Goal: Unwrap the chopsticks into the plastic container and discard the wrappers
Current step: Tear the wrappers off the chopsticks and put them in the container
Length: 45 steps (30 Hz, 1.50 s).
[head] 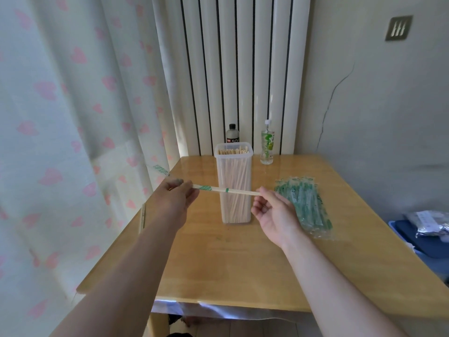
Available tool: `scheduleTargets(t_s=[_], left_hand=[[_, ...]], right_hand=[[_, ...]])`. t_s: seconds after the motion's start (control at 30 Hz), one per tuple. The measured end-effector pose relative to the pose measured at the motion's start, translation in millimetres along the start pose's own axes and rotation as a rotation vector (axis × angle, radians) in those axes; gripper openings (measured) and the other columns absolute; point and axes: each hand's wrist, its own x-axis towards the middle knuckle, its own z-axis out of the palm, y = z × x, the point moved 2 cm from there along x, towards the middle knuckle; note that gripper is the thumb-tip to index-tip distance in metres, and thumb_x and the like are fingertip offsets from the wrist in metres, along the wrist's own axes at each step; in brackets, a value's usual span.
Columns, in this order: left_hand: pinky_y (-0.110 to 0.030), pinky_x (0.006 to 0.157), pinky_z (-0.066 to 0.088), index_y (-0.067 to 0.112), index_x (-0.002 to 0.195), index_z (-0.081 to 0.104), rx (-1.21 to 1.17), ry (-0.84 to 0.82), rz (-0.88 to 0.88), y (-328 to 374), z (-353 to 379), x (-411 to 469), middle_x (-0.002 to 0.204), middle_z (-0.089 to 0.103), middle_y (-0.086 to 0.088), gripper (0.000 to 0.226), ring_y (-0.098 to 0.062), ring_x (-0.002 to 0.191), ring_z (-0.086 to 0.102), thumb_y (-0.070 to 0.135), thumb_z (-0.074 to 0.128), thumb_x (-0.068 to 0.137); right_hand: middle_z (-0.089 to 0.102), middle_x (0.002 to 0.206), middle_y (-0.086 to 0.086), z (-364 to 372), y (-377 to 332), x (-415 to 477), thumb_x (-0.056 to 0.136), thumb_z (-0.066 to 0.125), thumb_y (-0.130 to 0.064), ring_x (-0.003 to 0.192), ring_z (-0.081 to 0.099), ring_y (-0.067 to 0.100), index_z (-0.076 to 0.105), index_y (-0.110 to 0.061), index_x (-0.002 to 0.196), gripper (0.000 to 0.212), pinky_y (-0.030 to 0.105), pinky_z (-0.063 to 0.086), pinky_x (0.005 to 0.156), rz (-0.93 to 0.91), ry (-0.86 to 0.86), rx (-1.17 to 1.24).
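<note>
Pale wood shows through a thin clear wrapper printed green: the wrapped chopsticks [226,190] hang level, the left hand [177,198] pinching the left end and the right hand [274,214] the right. Just behind stands the tall clear plastic container [246,173], packed with bare sticks. A crinkly pile of wrapped pairs [303,205] lies right on the glossy wooden table [243,263]; a dark bottle [232,135] and a green-labelled bottle [267,148] stand far.
</note>
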Motion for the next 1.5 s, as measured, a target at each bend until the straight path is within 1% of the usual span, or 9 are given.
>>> scheduleTargets(t_s=[0.27, 0.47, 0.63, 0.77, 0.97, 1.1, 1.2, 1.33, 1.5], left_hand=[[-0.035, 0.083, 0.062, 0.003, 0.092, 0.060, 0.006, 0.117, 0.009, 6, -9, -1, 0.095, 0.066, -0.019, 0.013, -0.026, 0.082, 0.072, -0.004, 0.070, 0.088], [-0.028, 0.068, 0.057, 0.006, 0.097, 0.062, -0.002, 0.212, 0.101, 42, -16, 18, 0.094, 0.065, -0.015, 0.015, -0.022, 0.072, 0.066, -0.002, 0.069, 0.088], [-0.029, 0.058, 0.049, 0.002, 0.101, 0.067, 0.171, 0.075, 0.196, 65, 14, 19, 0.089, 0.065, -0.014, 0.015, -0.019, 0.063, 0.058, 0.003, 0.070, 0.087], [-0.029, 0.062, 0.052, 0.009, 0.090, 0.067, 0.286, -0.020, 0.276, 75, 45, 15, 0.084, 0.067, -0.010, 0.002, -0.018, 0.066, 0.059, 0.007, 0.068, 0.089], [-0.033, 0.065, 0.054, 0.007, 0.092, 0.068, 0.339, -0.079, 0.295, 65, 64, 21, 0.084, 0.068, -0.011, 0.005, -0.019, 0.067, 0.060, 0.012, 0.068, 0.092], [-0.029, 0.064, 0.055, 0.008, 0.091, 0.069, 0.359, -0.100, 0.282, 51, 64, 24, 0.083, 0.067, -0.011, 0.006, -0.018, 0.067, 0.061, 0.013, 0.069, 0.093], [-0.030, 0.064, 0.055, 0.009, 0.085, 0.069, 0.374, -0.105, 0.276, 44, 60, 26, 0.077, 0.065, -0.009, 0.009, -0.017, 0.065, 0.060, 0.012, 0.068, 0.093], [-0.035, 0.066, 0.057, 0.010, 0.077, 0.067, 0.377, -0.106, 0.281, 41, 53, 30, 0.071, 0.064, -0.008, 0.016, -0.015, 0.061, 0.059, 0.012, 0.068, 0.093], [-0.034, 0.067, 0.057, 0.007, 0.085, 0.067, 0.369, -0.124, 0.268, 38, 45, 38, 0.074, 0.064, -0.007, 0.012, -0.012, 0.061, 0.059, 0.015, 0.067, 0.094]], right_hand=[[0.066, 0.091, 0.010, 8, -24, 5, 0.097, 0.065, -0.010, 0.084, 0.066, 0.022, 0.064, 0.001, 0.108, 0.015, 0.034, 0.060, 0.078, -0.127, 0.196, -0.054], [0.069, 0.102, 0.020, 22, -71, 9, 0.102, 0.057, -0.008, 0.090, 0.073, 0.031, 0.062, 0.001, 0.106, 0.011, 0.036, 0.064, 0.076, -0.293, 0.203, -0.142], [0.068, 0.091, 0.018, 53, -117, 25, 0.104, 0.056, -0.008, 0.082, 0.074, 0.030, 0.058, 0.001, 0.098, 0.011, 0.034, 0.063, 0.073, -0.469, 0.177, -0.216], [0.069, 0.081, 0.015, 83, -146, 40, 0.104, 0.057, -0.010, 0.069, 0.075, 0.024, 0.058, -0.006, 0.090, 0.014, 0.036, 0.063, 0.072, -0.669, 0.211, -0.445], [0.069, 0.093, 0.010, 125, -148, 57, 0.100, 0.060, -0.016, 0.076, 0.073, 0.025, 0.058, -0.015, 0.099, 0.002, 0.043, 0.064, 0.071, -0.856, 0.152, -1.172], [0.063, 0.095, 0.007, 146, -127, 71, 0.101, 0.060, -0.017, 0.079, 0.067, 0.023, 0.054, -0.021, 0.123, 0.024, 0.039, 0.058, 0.070, -0.785, 0.018, -1.524], [0.061, 0.096, -0.001, 153, -106, 84, 0.102, 0.059, -0.017, 0.085, 0.062, 0.018, 0.063, -0.011, 0.107, 0.009, 0.034, 0.052, 0.074, -0.661, -0.122, -1.750], [0.045, 0.070, 0.001, 148, -78, 108, 0.106, 0.045, -0.018, 0.061, 0.043, 0.015, 0.050, -0.009, 0.070, 0.037, 0.033, 0.035, 0.061, -0.337, -0.270, -2.026], [0.035, 0.067, 0.001, 152, -64, 119, 0.109, 0.037, -0.025, 0.057, 0.033, 0.016, 0.040, -0.016, 0.071, 0.039, 0.033, 0.025, 0.055, -0.114, -0.263, -2.144]])
